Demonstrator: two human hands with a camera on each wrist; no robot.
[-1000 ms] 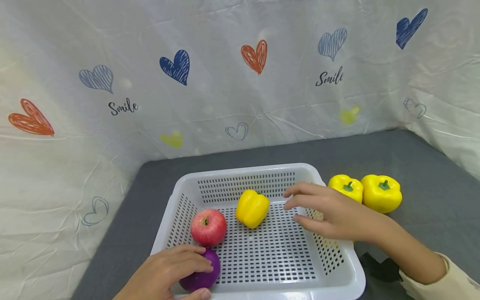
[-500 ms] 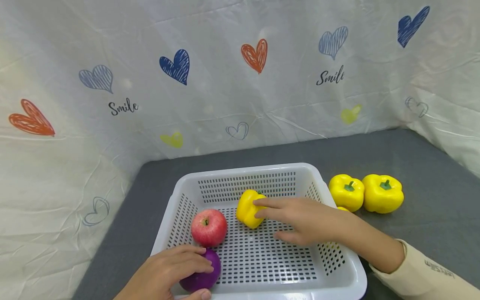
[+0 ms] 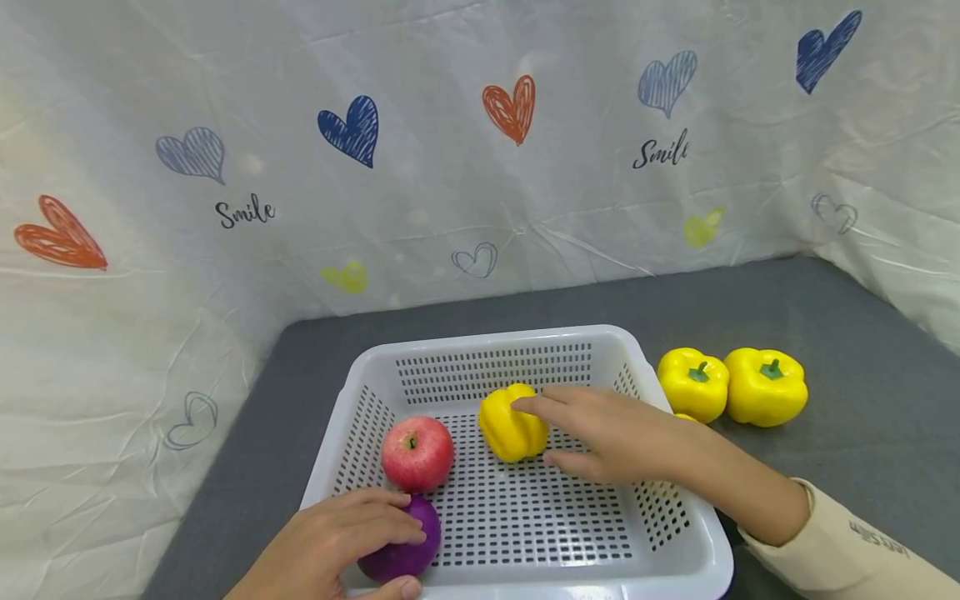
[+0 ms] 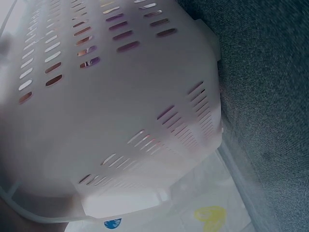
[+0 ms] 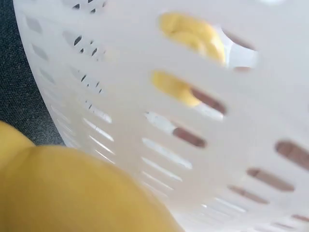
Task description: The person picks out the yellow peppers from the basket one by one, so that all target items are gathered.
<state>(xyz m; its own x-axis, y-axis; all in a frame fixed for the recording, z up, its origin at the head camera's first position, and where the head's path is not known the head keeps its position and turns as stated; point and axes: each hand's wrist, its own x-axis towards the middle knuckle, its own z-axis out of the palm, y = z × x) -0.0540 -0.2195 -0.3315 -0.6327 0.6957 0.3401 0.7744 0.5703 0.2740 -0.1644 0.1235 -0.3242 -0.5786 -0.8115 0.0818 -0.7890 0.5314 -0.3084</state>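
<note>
In the head view, a light grey plastic basket (image 3: 570, 533) with slotted walls holds a red apple (image 3: 417, 455), a smooth purple round item (image 3: 405, 554) and a yellow bell pepper (image 3: 513, 425). My left hand (image 3: 337, 537) grips the purple item at the basket's near left corner, fingers curled over its top and thumb on its near side. My right hand (image 3: 607, 433) reaches over the right rim and holds the yellow bell pepper, index finger on top and thumb at its right side. The left wrist view shows the basket's outer wall (image 4: 111, 106), with purple glimpsed through the slots.
Outside the basket's right wall stand two yellow bell peppers (image 3: 765, 387), and part of another shows beneath my right forearm. One yellow pepper (image 5: 77, 193) looms close in the right wrist view. Dark grey cloth (image 3: 847, 333) covers the table; a heart-printed sheet (image 3: 420, 225) hangs behind.
My right hand has moved left into the basket and taken hold of the yellow bell pepper, which has turned and shifted slightly right. My left hand has stayed on the purple item.
</note>
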